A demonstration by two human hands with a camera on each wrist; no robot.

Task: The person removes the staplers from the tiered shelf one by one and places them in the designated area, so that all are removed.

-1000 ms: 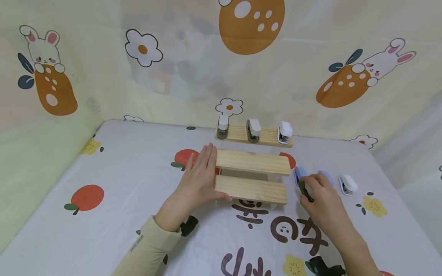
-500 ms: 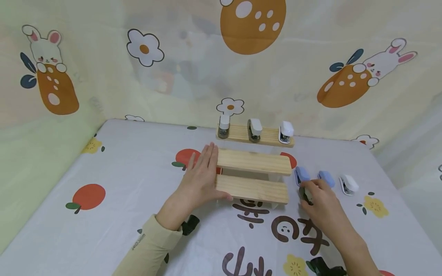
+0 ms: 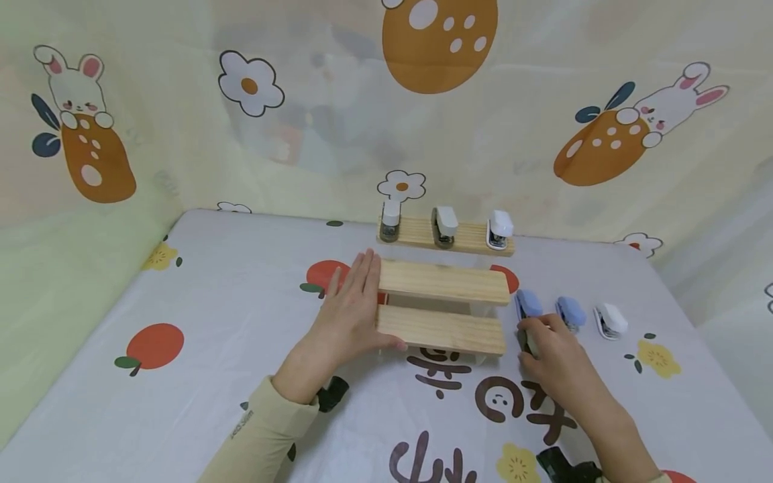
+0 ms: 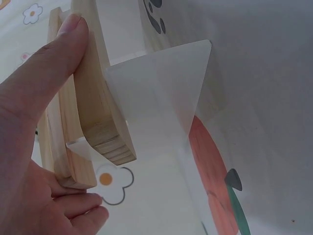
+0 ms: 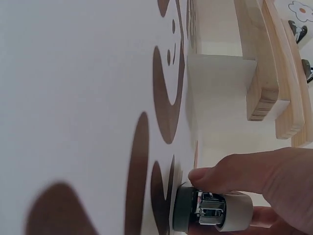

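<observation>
My left hand (image 3: 344, 318) holds the left end of a stepped wooden rack (image 3: 443, 329) with translucent supports. Its thumb (image 4: 73, 39) lies on the front slat, and the other fingers are along the slat ends. My right hand (image 3: 558, 355) pinches a small stapler, dark green below and beige above (image 5: 210, 211), close over the tablecloth to the right of the rack. In the head view that hand covers most of it. Just behind it are a blue stapler (image 3: 529, 304) and a second blue stapler (image 3: 570, 312); farther right is a white stapler (image 3: 612, 321).
On the back slat (image 3: 417, 235) stand three staplers: a white-topped one with a dark base (image 3: 390, 223), a similar one (image 3: 445, 227) mid-slat, and an all-white one (image 3: 499, 230). A patterned curtain (image 3: 326, 154) rises behind the printed tablecloth (image 3: 211, 376).
My right hand has shifted slightly left and toward me with the dark green stapler, uncovering more of the blue staplers. My left hand has stayed on the rack.
</observation>
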